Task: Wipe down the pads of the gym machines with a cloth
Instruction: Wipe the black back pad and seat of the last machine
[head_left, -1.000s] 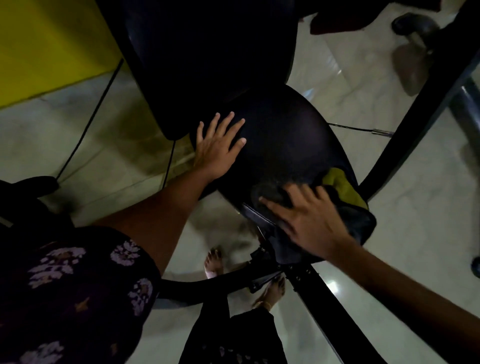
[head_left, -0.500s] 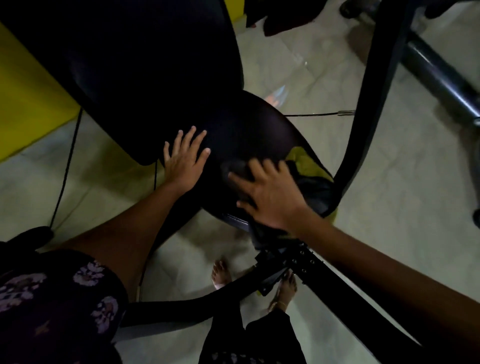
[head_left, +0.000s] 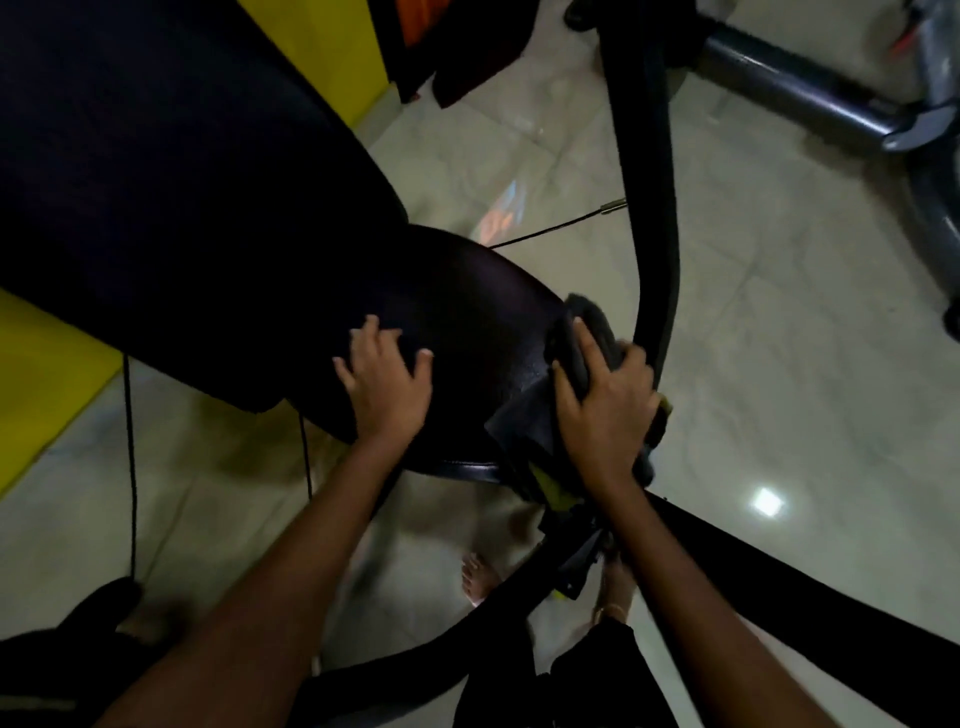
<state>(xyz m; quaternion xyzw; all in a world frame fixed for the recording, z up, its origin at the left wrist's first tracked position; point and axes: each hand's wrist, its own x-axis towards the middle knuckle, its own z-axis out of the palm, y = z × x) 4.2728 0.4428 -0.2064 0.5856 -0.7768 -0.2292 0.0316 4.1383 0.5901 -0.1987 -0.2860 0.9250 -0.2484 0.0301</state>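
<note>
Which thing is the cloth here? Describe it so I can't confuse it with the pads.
Start at the big dark backrest pad, then drop to the rounded seat pad below it. At its right edge, the right hand grips the cloth: dark grey, crumpled and soft, with a yellow patch showing, unlike the smooth pads.

Dark cloth (head_left: 582, 338) on black seat pad (head_left: 467, 322)

Two pads (head_left: 467, 322) (head_left: 156, 182), one cloth (head_left: 587, 332), two hands (head_left: 387, 387) (head_left: 605, 405).
</note>
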